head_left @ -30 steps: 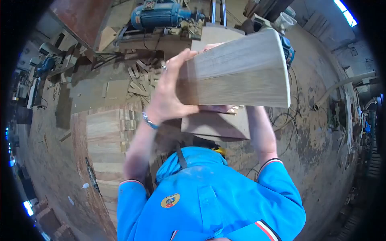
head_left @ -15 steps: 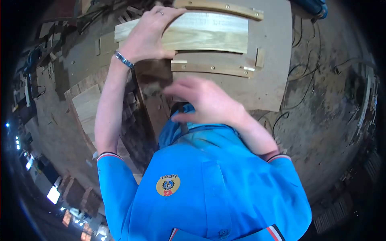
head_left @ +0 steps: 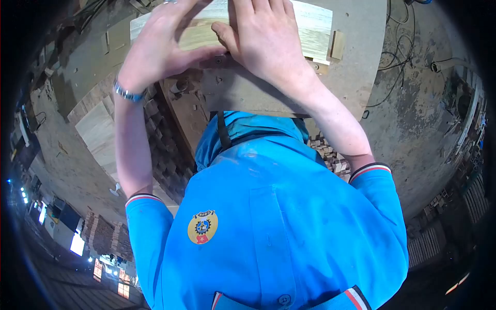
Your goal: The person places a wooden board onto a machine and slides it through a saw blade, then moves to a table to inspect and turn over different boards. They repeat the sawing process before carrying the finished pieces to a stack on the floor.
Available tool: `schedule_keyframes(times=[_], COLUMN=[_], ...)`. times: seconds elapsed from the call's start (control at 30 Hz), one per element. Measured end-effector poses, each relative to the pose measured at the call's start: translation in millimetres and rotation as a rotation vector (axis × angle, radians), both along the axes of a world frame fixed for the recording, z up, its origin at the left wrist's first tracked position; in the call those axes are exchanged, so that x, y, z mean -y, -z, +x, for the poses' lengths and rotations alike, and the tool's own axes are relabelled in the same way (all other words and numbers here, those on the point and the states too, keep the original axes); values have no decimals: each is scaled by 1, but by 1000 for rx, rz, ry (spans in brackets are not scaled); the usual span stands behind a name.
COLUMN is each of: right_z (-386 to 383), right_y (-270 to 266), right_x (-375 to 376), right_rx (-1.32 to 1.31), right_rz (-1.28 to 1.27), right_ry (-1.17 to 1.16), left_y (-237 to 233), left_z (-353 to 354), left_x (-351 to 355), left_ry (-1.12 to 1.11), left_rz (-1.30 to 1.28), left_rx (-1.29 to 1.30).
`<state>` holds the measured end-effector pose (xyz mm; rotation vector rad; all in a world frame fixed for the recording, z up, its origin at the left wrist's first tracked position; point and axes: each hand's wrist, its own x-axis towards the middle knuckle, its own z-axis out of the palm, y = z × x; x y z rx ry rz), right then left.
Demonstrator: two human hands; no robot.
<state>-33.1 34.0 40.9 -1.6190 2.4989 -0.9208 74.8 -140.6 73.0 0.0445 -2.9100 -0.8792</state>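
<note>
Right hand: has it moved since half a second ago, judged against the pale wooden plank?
Yes. The right hand moved away from the blue shirt, forward onto the pale wooden plank on the flat brown board, beside the left hand.

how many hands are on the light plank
2. The left hand presses the left part of the plank; the right hand lies flat on its middle, thumbs close together at the near edge. No other hands show.

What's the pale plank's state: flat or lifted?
Flat. The pale plank lies on the jig board, left hand and right hand resting on top.
</note>
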Motion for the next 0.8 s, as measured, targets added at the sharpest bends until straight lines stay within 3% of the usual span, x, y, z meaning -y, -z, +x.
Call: schedule_keyframes(times=[0.13,0.23,0.33,0.47,0.57,0.8], right_z=[5,5,4,-8,-14,-13], right_y=[-2,-1,-2,-8,-9,3], right_x=[0,1,-3,-18,-31,-50], right_rx=[-8,-32,-47,-19,-36,-247], right_rz=[-45,-61,-49,17,77,163], right_ry=[49,56,34,3,-54,-113], left_y=[-2,29,48,39,42,44], left_z=[48,91,97,81,77,80], left_x=[6,-4,-26,-49,-58,-52], left_ry=[-349,-785,-901,-958,-851,-849], left_rz=[-47,-7,329,365,80,184], left_rx=[-168,-204,-190,-193,-248,-285])
